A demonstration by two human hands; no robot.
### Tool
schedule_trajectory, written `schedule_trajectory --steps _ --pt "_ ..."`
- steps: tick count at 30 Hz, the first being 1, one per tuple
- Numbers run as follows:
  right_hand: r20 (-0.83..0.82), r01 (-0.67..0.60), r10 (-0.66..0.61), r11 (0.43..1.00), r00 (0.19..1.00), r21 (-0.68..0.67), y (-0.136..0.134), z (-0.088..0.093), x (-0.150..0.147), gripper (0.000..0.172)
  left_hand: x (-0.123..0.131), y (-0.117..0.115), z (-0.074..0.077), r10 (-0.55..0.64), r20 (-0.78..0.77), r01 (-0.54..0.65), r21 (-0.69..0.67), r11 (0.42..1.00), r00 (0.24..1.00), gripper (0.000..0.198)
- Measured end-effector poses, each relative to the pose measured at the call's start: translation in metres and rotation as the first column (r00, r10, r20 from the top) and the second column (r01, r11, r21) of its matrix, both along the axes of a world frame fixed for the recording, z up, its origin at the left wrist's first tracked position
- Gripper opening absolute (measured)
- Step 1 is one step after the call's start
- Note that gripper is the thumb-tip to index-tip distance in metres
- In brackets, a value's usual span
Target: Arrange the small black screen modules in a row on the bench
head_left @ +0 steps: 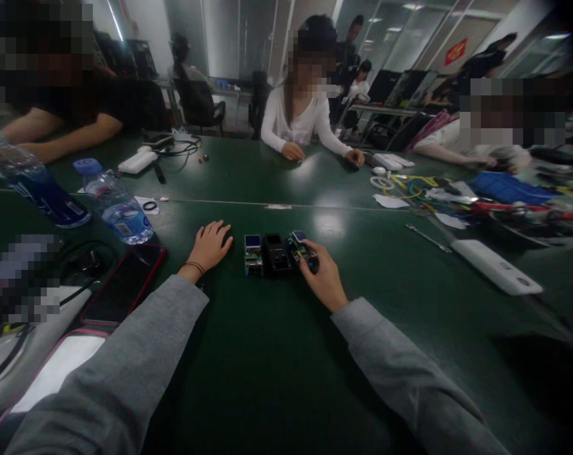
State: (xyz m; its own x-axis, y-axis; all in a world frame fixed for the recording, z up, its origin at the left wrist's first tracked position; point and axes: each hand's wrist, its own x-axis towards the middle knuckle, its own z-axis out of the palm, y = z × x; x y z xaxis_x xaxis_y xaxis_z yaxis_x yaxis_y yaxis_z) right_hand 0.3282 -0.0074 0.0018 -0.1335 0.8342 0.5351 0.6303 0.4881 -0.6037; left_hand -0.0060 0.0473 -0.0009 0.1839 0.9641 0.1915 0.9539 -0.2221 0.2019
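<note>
My right hand [325, 272] grips a small circuit board with a screen [297, 237], thumb on the near side and fingers along its right edge. Directly left of that board lies a black plastic case [275, 254], close beside it. A second circuit board [254, 256], green with a dark little screen at its far end, rests on the table left of the case. Flat on the green table [248, 354], palm down and fingers spread, my left hand [209, 245] holds nothing and is nearest to the second board.
Water bottles [120, 205] and a red-edged phone [125, 284] are at the left. On the right lie tweezers [428, 237], a white power strip [497, 266] and a heap of cables [513, 189]. Several people sit around the table, one straight across [298, 117].
</note>
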Motion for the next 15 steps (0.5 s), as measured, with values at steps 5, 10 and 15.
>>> schedule_trajectory --steps 5,10,15 --pt "-0.151 0.078 -0.101 0.986 0.983 -0.149 0.007 -0.007 0.008 0.048 0.001 0.000 0.000 0.002 -0.011 -0.002 -0.019 1.000 1.000 0.052" --pt "-0.161 0.177 -0.212 0.962 0.964 -0.210 0.014 -0.018 0.014 0.054 0.002 -0.002 0.003 0.010 -0.011 -0.010 -0.010 1.000 1.000 0.051" --pt "-0.070 0.209 -0.217 0.972 0.974 -0.109 0.013 -0.019 0.013 0.074 0.003 -0.003 0.005 0.015 -0.025 -0.016 -0.016 1.000 1.000 0.051"
